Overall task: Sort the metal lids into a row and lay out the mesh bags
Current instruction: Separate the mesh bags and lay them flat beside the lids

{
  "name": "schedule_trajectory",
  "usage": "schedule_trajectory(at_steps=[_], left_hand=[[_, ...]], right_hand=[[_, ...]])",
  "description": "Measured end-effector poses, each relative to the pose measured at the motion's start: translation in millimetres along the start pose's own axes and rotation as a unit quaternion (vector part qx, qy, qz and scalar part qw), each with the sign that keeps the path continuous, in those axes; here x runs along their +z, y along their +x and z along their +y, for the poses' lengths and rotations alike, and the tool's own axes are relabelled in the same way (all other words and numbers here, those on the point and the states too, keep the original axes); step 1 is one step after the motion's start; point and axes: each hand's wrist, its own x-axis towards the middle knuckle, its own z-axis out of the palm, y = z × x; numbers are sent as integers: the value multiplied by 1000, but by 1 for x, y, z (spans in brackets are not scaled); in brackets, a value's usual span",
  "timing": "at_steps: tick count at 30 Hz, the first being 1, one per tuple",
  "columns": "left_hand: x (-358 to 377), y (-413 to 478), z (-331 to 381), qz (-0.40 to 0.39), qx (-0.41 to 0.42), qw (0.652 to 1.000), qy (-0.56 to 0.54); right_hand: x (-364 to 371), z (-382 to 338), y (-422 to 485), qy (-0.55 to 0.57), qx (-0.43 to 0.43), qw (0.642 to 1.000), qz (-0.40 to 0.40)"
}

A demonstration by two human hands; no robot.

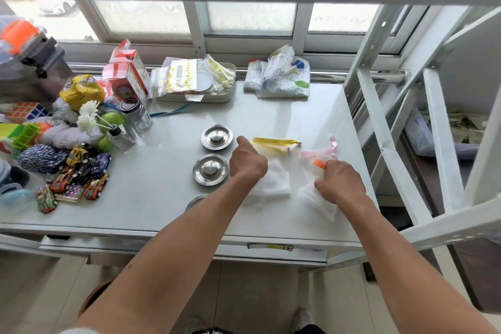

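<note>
Three round metal lids lie in a column on the white table (151,198): a far lid (216,137), a middle lid (210,169) and a near lid (195,201) mostly hidden under my left forearm. A white mesh bag with a yellow drawstring top (273,171) lies flat right of the lids; my left hand (248,161) rests on its left edge, fingers curled. Further right lies a white mesh bag with a pink top (317,195). My right hand (340,180) pinches this bag near an orange piece (320,163).
Toy cars (81,176), yarn balls, a puzzle cube (28,110), glass jars (135,114) and boxes crowd the table's left side. A tray with packets (195,81) and plastic bags (279,76) sit at the back. A white metal shelf frame (393,130) stands at the right.
</note>
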Motion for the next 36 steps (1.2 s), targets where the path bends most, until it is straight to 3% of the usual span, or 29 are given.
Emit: schedule_trajectory(at_steps=[4,9,10,14,16,21,25,28,32,34,36], left_hand=[[3,19,7,2,-1,996,-93],[6,27,4,-35,-10,985,-167],[5,27,2,-37,-24,981,-189],[2,29,-3,-9,-74,962,-264],[0,30,-4,-9,-86,959,-271],[-2,32,-7,-21,-95,948,-304],[-2,39,-9,4,-109,938,-328],[-3,41,-5,44,-103,936,-333],[4,39,5,112,-99,922,-356],[8,38,7,111,-75,933,-334],[13,34,4,103,18,971,-215]], right_hand=[[-8,1,-12,-65,-32,995,-66],[-38,0,-13,-78,70,969,-225],[-44,-1,-6,-75,64,974,-203],[-44,-26,24,37,6,998,49],[-29,-44,37,53,-19,998,25],[3,-59,50,51,28,996,-72],[3,-51,54,127,64,989,-50],[-3,-37,58,173,108,979,16],[-6,-26,62,183,100,977,31],[-4,-24,63,178,98,978,36],[2,-22,68,184,93,977,53]])
